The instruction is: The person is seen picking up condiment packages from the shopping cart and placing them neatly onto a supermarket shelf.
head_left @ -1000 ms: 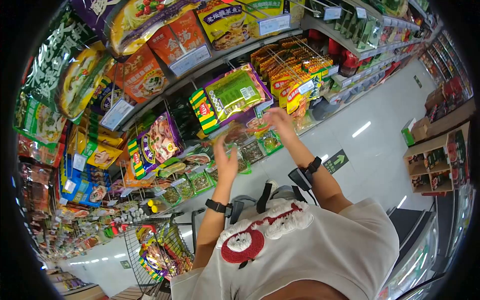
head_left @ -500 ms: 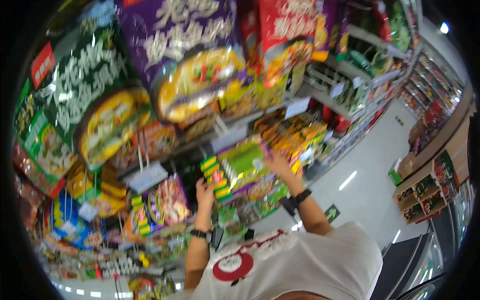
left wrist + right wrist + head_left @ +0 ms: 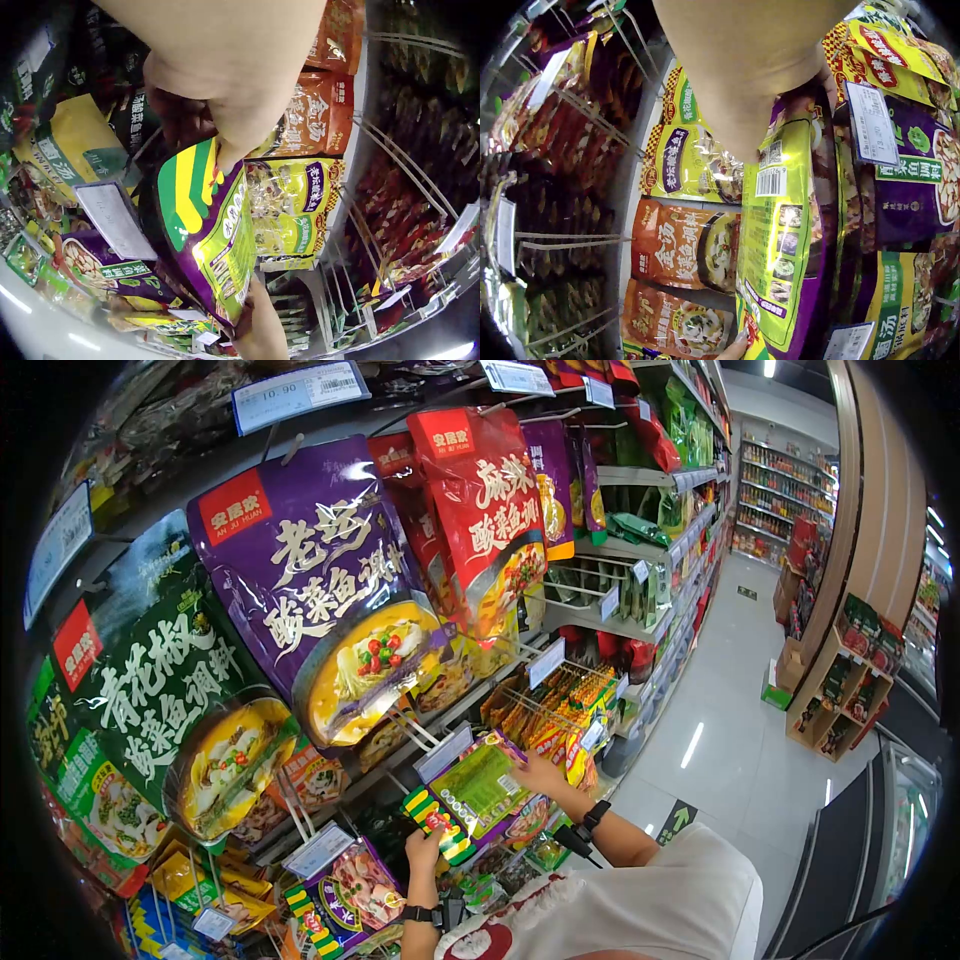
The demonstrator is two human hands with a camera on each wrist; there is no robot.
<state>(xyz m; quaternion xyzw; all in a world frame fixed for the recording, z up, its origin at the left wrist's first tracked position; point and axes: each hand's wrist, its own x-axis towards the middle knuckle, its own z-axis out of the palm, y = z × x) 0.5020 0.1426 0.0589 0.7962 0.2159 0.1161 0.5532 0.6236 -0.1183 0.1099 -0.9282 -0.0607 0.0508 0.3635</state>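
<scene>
A packet with a green back panel, purple edges and a green-and-yellow striped end [image 3: 482, 790] is held by both hands in front of the shelf. My left hand [image 3: 424, 850] grips its striped end, and my right hand [image 3: 540, 774] grips the opposite end. The left wrist view shows the left hand [image 3: 217, 112] with its thumb on the striped end of the packet [image 3: 225, 247], fingers behind it. In the right wrist view the right hand [image 3: 754, 97] pinches the packet [image 3: 776, 232] near its barcode; its fingers are mostly hidden behind.
Large purple [image 3: 320, 590], dark green [image 3: 165, 680] and red [image 3: 490, 510] pouches hang above. Another striped packet [image 3: 350, 895] hangs at lower left beside a price tag [image 3: 320, 850]. Yellow packets [image 3: 570, 725] hang to the right. An aisle floor [image 3: 700, 710] and a wooden display rack [image 3: 840, 690] lie farther right.
Both hands, apart from a firm hold a second ago, have closed on the packet's two ends. The head view has swung upward, bringing the large hanging pouches into fuller view.
</scene>
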